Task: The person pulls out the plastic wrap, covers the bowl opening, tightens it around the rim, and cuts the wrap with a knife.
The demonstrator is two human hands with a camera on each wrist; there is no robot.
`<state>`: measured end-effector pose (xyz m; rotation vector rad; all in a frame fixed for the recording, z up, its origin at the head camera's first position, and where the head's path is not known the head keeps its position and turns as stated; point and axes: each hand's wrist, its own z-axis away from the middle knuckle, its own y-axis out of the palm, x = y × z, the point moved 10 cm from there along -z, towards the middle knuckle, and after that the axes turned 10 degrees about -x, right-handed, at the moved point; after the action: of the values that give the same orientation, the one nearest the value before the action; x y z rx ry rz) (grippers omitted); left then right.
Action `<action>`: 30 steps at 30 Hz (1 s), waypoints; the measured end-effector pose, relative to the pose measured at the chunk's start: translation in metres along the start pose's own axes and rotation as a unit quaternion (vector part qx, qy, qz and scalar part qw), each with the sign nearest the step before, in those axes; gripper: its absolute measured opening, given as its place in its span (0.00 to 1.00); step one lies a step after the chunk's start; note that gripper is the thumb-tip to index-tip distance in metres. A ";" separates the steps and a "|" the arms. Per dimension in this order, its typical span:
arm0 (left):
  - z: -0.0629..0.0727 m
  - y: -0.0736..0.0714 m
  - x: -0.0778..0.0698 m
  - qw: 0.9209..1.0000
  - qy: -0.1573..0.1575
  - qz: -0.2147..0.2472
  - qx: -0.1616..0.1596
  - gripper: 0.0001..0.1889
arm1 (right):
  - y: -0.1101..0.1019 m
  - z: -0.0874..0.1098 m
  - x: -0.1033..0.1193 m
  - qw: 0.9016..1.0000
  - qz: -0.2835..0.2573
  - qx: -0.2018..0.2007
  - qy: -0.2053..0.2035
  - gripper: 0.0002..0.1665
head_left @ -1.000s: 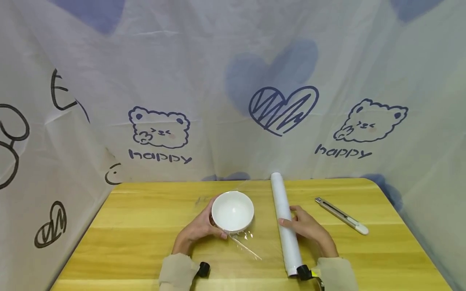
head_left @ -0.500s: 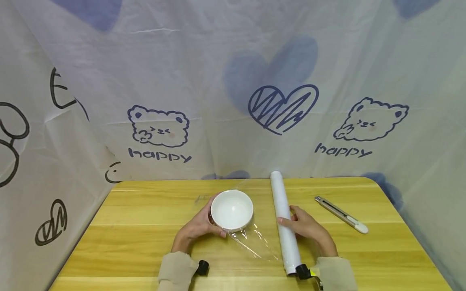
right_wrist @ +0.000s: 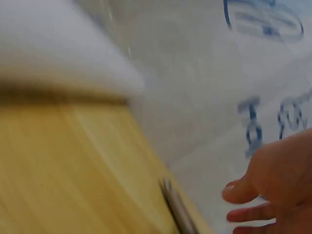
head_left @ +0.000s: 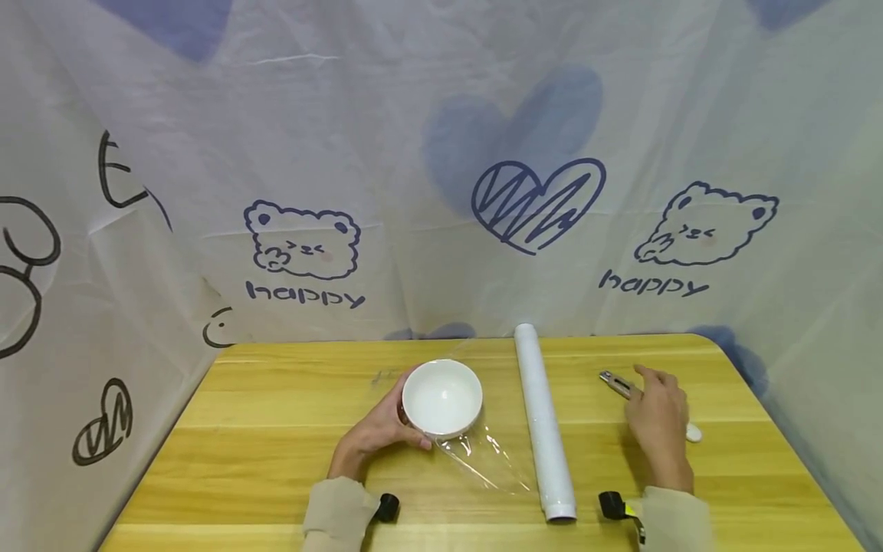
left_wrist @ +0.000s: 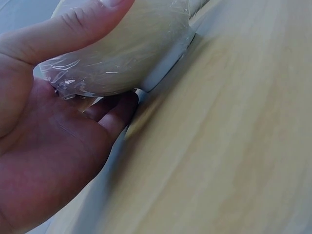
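My left hand (head_left: 379, 431) grips the side of a white bowl (head_left: 441, 399) in the middle of the table. In the left wrist view, clear cling film (left_wrist: 146, 58) is wrapped around the bowl's side, with the thumb across it and fingers at its base. A sheet of film stretches right from the bowl toward a white cling film roll (head_left: 541, 422), which nobody holds. Over the utility knife (head_left: 615, 382) hovers my right hand (head_left: 658, 422), hiding the knife's middle. The right wrist view has that hand (right_wrist: 280, 180) apart from the knife (right_wrist: 179, 208), fingers loosely spread.
Everything lies on a wooden table (head_left: 276, 399). Behind it and at both sides hangs a white cloth (head_left: 414, 176) printed with hearts, bears and words. The roll lies lengthwise between bowl and knife, its near end close to the table's front.
My right hand has let go of the cling film roll and moved right, over the utility knife. The left hand keeps its hold on the bowl. The loose film beside the bowl has spread wider.
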<state>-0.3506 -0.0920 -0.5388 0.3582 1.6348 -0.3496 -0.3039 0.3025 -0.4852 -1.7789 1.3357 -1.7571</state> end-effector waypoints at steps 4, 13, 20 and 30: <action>-0.001 0.000 0.000 1.000 0.002 0.001 0.001 0.67 | 0.001 0.000 -0.034 0.997 0.053 0.046 0.033 0.29; -0.002 0.002 -0.002 1.000 0.003 0.011 0.003 0.68 | 0.002 0.001 -0.052 0.994 0.060 0.077 0.043 0.29; -0.001 0.003 -0.001 1.000 0.003 0.009 0.004 0.67 | 0.008 0.003 -0.047 0.989 -0.027 0.142 0.031 0.31; 0.001 0.003 0.000 1.000 0.002 0.010 0.004 0.66 | 0.024 0.013 -0.022 0.936 -0.255 0.232 0.068 0.36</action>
<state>-0.3490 -0.0899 -0.5391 0.3816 1.6327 -0.3413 -0.2976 0.3017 -0.5195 -1.8395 0.4316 -2.2549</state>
